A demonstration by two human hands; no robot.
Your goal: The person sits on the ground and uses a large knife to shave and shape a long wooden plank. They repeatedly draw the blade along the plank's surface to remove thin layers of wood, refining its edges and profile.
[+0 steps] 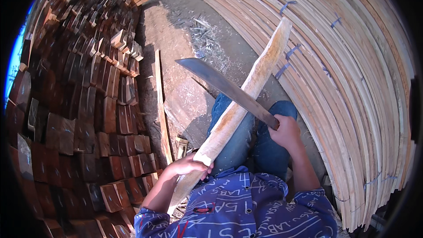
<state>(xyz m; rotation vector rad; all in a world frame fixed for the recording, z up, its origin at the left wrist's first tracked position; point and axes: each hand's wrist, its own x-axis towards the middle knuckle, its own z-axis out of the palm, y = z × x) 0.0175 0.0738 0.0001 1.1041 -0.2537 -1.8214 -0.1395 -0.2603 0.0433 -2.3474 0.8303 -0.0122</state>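
My left hand (190,166) is wrapped round the lower part of a long, pale, rough-hewn piece of wood (224,128). The wood slants across my lap from lower left to upper right, with brownish patches along its face. In my right hand (285,131) is a machete (229,89), gripped at its handle, which my fingers mostly hide. Its broad dark blade points up and to the left and crosses over the middle of the wood. Whether the blade touches the wood I cannot tell.
Stacked dark timber blocks (88,119) fill the left side. Long bundled wooden strips (335,61) tied with blue bands curve along the right. A thin plank (160,105) lies on the ground at left, and wood shavings (207,39) are scattered ahead.
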